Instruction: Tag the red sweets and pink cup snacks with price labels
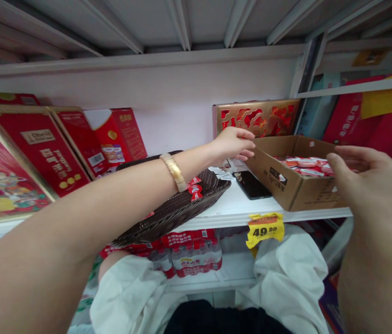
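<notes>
An open cardboard box (295, 190) on the white shelf holds several red and white packets (309, 164). My left hand (235, 143), reached out past a dark wicker basket (182, 206), hangs by the box's left edge, fingers apart and nothing in them. A gold bracelet (173, 171) circles that wrist. At the box's right side is my right hand (369, 174), thumb and fingers apart, its fingertips partly out of sight. A few red packets (195, 189) lie in the basket. Between basket and box rests a black phone (252, 184), near some white paper slips (222, 173).
Red gift boxes (43, 144) stand at the left; a gold and red box (258, 118) leans at the back. Shelf beams (182, 23) run overhead. A yellow price tag (265, 229) hangs on the front edge, above bottled water packs (196, 260) on the lower shelf.
</notes>
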Motion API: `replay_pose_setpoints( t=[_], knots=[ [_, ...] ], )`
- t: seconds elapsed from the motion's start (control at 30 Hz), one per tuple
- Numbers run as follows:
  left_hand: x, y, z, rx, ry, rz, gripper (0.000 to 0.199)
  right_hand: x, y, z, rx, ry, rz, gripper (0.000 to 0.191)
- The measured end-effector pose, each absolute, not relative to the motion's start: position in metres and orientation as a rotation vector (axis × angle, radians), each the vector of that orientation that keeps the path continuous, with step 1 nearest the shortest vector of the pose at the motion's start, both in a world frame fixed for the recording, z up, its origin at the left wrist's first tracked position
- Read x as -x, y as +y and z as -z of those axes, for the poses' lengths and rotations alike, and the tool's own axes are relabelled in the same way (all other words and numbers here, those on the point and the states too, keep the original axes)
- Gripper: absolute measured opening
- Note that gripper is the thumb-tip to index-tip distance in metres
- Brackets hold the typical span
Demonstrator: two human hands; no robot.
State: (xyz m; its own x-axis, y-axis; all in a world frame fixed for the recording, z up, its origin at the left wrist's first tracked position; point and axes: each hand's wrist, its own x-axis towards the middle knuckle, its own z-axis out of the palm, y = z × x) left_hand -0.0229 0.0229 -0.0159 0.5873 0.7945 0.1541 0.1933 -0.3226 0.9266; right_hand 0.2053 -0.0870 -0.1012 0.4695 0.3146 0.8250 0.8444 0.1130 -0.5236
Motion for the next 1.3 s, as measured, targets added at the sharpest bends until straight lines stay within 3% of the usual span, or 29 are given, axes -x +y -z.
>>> replay_pose_setpoints(
  t=[0.1, 0.23, 0.4, 0.57, 0.77, 0.97, 1.17, 1.3],
  knots=[
    [0.064, 0.035, 0.027, -2.012, 0.976, -0.711, 0.030, -0.170, -0.093, 0.108, 1.405, -1.113, 0.536, 0.026],
    [0.118, 0.048, 0.047, -2.400, 1.168, -0.342, 0.024, -0.125, -0.081, 0.113, 1.224, -1.331, 0.479, 0.013],
    [0.151, 0.052, 0.074, -2.786, 1.176, 0.035, 0.043, -0.094, -0.059, 0.126, 1.236, -1.552, 0.332, 0.012],
    [0.150, 0.048, 0.092, -2.863, 1.120, 0.146, 0.040, -0.080, -0.047, 0.137, 1.307, -1.639, 0.265, 0.015],
    [0.147, 0.044, 0.099, -2.924, 1.198, 0.115, 0.034, -0.076, -0.039, 0.143, 1.352, -1.658, 0.246, 0.020],
    [0.148, 0.043, 0.097, -2.829, 1.269, 0.013, 0.016, -0.076, -0.031, 0.145, 1.354, -1.619, 0.225, 0.020],
    [0.154, 0.041, 0.091, -2.584, 1.531, -0.180, 0.044, -0.074, -0.028, 0.144, 1.290, -1.586, 0.226, 0.017],
    [0.164, 0.046, 0.085, -2.312, 1.414, -0.299, 0.059, -0.073, -0.030, 0.144, 1.275, -1.559, 0.238, 0.016]
  ],
)
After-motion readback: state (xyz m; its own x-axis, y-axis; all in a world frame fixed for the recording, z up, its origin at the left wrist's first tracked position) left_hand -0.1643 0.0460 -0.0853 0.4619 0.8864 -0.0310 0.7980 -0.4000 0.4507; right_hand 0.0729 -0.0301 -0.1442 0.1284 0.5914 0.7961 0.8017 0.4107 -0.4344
